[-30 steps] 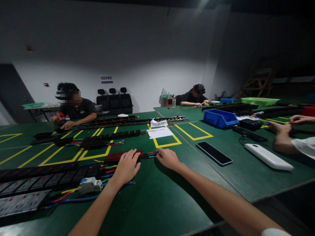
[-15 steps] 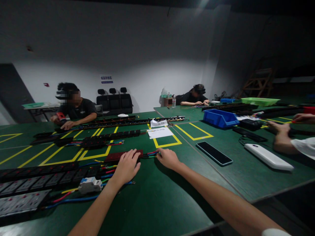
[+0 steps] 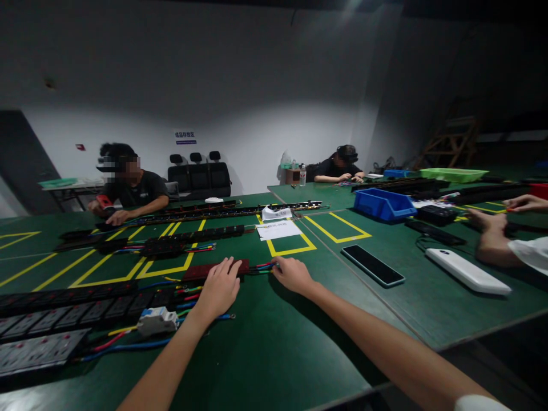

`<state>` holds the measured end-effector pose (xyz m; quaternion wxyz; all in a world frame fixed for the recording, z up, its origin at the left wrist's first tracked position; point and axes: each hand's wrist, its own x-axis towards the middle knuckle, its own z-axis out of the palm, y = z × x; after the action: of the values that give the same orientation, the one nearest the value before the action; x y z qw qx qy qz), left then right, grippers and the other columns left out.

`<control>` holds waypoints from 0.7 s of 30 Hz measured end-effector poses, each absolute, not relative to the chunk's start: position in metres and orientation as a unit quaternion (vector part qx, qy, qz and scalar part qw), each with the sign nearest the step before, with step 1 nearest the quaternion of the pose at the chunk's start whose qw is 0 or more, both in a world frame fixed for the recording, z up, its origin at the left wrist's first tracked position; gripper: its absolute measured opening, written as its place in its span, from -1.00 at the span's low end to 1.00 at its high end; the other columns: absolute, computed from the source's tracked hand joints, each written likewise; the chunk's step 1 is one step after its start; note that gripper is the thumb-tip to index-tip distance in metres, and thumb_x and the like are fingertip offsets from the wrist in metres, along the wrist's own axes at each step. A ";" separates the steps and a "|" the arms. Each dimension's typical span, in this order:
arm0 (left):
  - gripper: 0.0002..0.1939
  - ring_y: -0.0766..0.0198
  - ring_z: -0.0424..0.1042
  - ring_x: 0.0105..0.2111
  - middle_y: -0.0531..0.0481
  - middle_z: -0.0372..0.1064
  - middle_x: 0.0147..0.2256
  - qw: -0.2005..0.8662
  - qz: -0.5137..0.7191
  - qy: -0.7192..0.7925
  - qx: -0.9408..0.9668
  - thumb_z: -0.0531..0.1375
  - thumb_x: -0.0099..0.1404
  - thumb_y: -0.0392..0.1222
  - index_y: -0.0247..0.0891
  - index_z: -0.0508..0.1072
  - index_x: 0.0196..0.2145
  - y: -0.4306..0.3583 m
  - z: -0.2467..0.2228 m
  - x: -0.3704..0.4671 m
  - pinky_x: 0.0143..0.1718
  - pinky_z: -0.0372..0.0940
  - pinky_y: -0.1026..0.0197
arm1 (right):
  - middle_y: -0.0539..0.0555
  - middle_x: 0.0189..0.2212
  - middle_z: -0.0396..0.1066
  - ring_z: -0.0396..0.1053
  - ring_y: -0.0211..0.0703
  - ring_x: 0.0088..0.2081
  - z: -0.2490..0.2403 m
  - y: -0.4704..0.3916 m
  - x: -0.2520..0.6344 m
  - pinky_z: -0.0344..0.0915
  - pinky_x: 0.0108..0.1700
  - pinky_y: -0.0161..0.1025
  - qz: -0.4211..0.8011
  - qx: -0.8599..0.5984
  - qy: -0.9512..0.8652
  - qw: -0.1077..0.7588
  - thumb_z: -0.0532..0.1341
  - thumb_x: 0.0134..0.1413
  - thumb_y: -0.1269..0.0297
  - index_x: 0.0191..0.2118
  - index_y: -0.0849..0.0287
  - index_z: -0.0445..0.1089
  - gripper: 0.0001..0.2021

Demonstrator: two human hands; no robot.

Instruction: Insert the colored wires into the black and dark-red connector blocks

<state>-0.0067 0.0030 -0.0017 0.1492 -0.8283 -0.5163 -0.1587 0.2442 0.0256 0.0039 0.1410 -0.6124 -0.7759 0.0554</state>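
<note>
- Dark red bar [image 3: 194, 272]: lies on the green table [image 3: 274, 354], partly beneath my left hand [image 3: 221, 286]; coloured wires [image 3: 259, 267] extend from its right end.
- My left fingers: slightly spread, resting over the bar.
- My right hand [image 3: 293, 275]: thumb and fingertips pinch the wires near their ends.
- Beyond the bar: white paper [image 3: 280, 230].
- Right of my hands: phone [image 3: 372, 266], screen dark.

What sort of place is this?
Likely an electrical assembly workshop, probably for power strips. The signs: socket strips with colored wires coming out of their ends, a green worktable marked with yellow lines, and a blue open-front bin.
</note>
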 end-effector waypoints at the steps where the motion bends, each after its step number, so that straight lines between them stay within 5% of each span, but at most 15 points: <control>1: -0.51 -0.05 0.21 0.29 -0.28 0.24 0.27 0.149 -0.158 -0.519 -0.827 0.02 0.44 -0.18 -0.27 0.29 0.28 0.003 -0.001 -0.007 0.24 0.18 -0.13 | 0.14 -0.12 0.56 0.50 -0.03 -0.12 0.004 0.026 0.244 0.20 -0.22 -0.25 0.056 -0.612 -0.776 0.140 0.03 0.34 0.20 0.10 0.05 0.40 -0.66; 14: -0.61 -0.05 0.31 0.21 -0.18 0.35 0.20 0.144 -0.180 -0.525 -0.819 0.05 0.43 -0.19 -0.13 0.41 0.17 -0.002 0.008 -0.005 0.16 0.25 -0.15 | 0.19 -0.12 0.55 0.51 0.02 -0.14 0.003 0.027 0.245 0.23 -0.21 -0.22 0.055 -0.625 -0.766 0.141 0.04 0.34 0.16 0.22 0.10 0.28 -0.59; 21: -0.64 -0.05 0.33 0.17 -0.17 0.37 0.15 0.138 -0.175 -0.530 -0.818 0.14 0.39 -0.23 -0.11 0.45 0.11 -0.003 0.013 -0.005 0.12 0.26 -0.13 | 0.13 -0.08 0.52 0.49 -0.03 -0.10 0.000 0.031 0.251 0.22 -0.20 -0.26 0.043 -0.623 -0.766 0.155 0.01 0.38 0.07 -0.06 0.08 0.47 -0.67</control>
<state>-0.0045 -0.0033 0.0133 0.1375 -0.8183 -0.5301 -0.1747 0.2510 0.0312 0.0002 0.1547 -0.6226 -0.7658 0.0433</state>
